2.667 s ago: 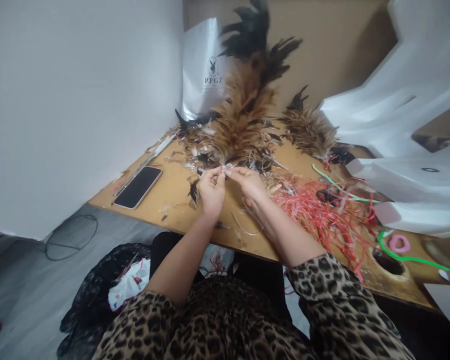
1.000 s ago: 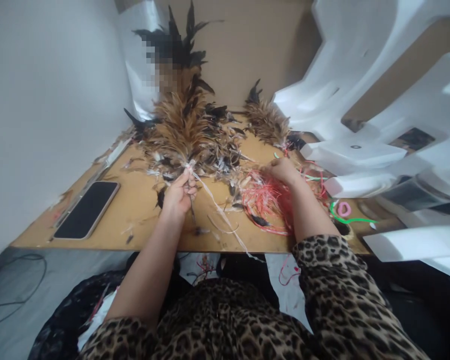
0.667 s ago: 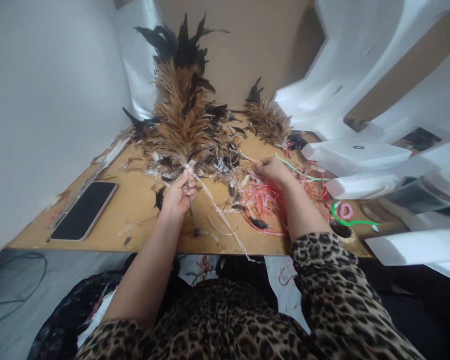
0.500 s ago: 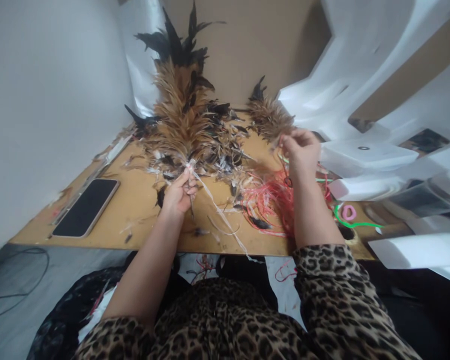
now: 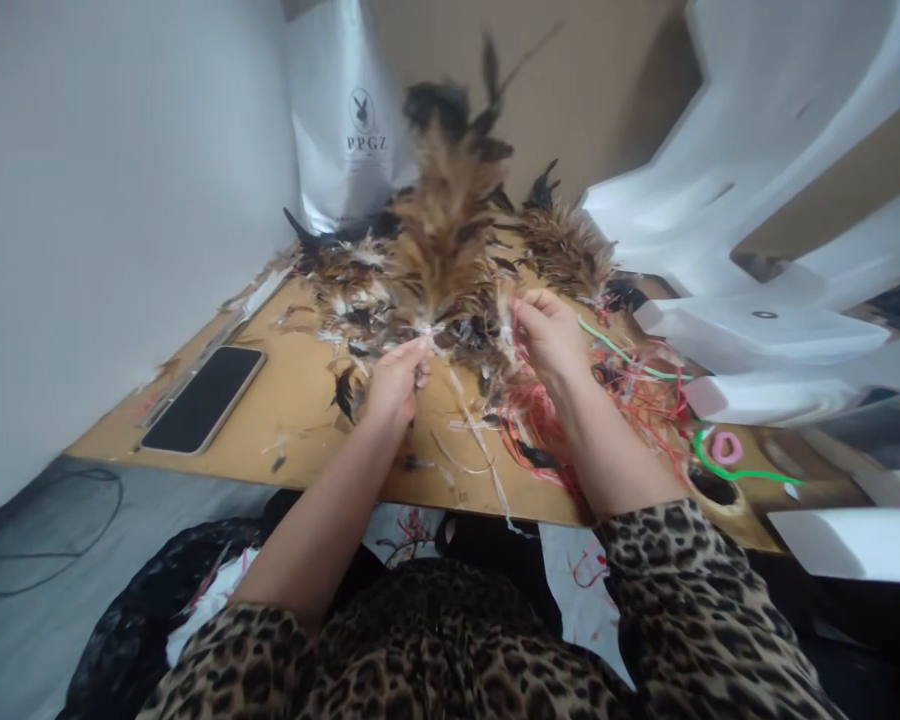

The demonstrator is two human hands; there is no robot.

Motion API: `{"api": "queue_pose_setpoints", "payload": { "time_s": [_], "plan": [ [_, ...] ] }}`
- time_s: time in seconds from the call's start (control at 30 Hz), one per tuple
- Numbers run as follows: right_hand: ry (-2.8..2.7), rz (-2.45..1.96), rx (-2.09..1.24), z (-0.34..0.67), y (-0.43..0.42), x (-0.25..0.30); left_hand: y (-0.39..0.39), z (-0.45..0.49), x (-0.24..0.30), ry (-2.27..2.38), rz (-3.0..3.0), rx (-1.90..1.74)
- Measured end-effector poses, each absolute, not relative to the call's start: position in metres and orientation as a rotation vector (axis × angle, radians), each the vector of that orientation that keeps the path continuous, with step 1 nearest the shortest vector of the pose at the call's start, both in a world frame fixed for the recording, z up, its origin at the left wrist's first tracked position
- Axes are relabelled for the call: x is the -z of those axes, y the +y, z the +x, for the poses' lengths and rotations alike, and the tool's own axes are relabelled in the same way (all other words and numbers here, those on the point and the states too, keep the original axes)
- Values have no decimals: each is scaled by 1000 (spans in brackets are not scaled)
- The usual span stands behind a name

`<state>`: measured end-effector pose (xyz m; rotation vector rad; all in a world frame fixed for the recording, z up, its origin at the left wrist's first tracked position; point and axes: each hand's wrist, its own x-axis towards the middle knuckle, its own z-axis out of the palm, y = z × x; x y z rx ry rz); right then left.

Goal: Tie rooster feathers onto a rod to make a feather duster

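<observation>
My left hand [image 5: 399, 382] is closed around the base of a tall bunch of feathers [image 5: 444, 235], brown below with dark tips at the top. White binding [image 5: 429, 332] shows at the bunch's base, just above my fingers. To its right, my right hand [image 5: 551, 335] pinches a small pale feather [image 5: 507, 318] with some pinkish red at the fingertips; its exact shape is blurred. Loose feathers [image 5: 352, 290] lie on the table around the bunch. Below my right wrist spreads a tangle of red string [image 5: 536, 425].
A second, smaller feather bunch [image 5: 566, 240] lies behind my right hand. The wooden table [image 5: 285, 400] also bears a phone [image 5: 204, 400], a green cord [image 5: 742, 475] and a pink ring [image 5: 726, 447]. White plastic bags [image 5: 349, 130] stand at the back left, and white boxes [image 5: 765, 325] at right.
My right hand has come leftward from beside the smaller bunch, with a pale feather in its fingers. The tall bunch in my left hand appears farther right as the view has shifted.
</observation>
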<state>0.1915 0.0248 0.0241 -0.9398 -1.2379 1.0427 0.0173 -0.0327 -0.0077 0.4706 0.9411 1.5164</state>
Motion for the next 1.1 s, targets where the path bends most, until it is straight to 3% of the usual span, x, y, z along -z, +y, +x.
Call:
{"api": "queue_pose_setpoints", "payload": {
  "time_s": [0.23, 0.57, 0.77, 1.03, 1.1],
  "plan": [
    [-1336, -919, -680, 169, 5, -21, -39, 57, 9, 967, 741, -1576],
    [-1471, -1043, -434, 164, 0, 0, -46, 74, 21, 969, 833, -1539],
    [-1453, -949, -450, 169, 5, -2, -43, 61, 26, 1004, 755, -1620],
    [-1570, -1209, -44, 225, 33, -13, -41, 27, 16, 1029, 597, -1713],
    [-1662, -1184, -119, 216, 25, -15, -42, 25, 13, 1012, 583, -1722]
  ]
}}
